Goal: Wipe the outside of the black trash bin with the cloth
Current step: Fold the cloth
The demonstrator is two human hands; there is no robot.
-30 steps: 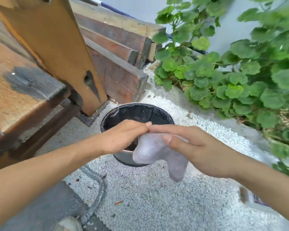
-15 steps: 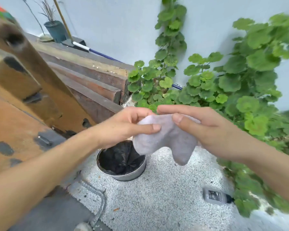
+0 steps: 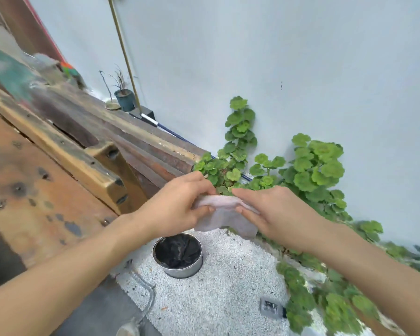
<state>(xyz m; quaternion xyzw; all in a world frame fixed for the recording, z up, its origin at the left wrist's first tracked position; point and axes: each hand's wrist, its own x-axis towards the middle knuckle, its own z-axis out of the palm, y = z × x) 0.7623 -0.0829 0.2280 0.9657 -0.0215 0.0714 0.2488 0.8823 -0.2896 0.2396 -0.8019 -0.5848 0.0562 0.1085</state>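
The trash bin [image 3: 180,271] stands upright on the white gravel [image 3: 228,287], near the gravel's left edge where it meets a grey concrete strip and the weathered timber beams [image 3: 58,166]. Its outer wall reads as dull metal. Inside is a crumpled black liner [image 3: 177,253]; I cannot tell whether anything lies in the liner. A small dark bottle [image 3: 270,307] lies on its side on the gravel towards the right edge, just beside the green plants [image 3: 313,170]. A small dark pot [image 3: 124,99] holding a thin dry plant sits far back on the timber, against the pale wall.

Both hands are raised above the bin and well apart from it, holding the pale cloth [image 3: 224,214] between them. The left hand [image 3: 177,209] has its fingers [image 3: 204,209] curled and clamped on the cloth's left end, thumb below and the others over the top. The right hand [image 3: 272,214] pinches the right end, its fingers [image 3: 243,194] lying long across the top edge with the thumb pressed in underneath. The cloth stretches between the two grips and its loose lower part hangs down, not touching the bin.
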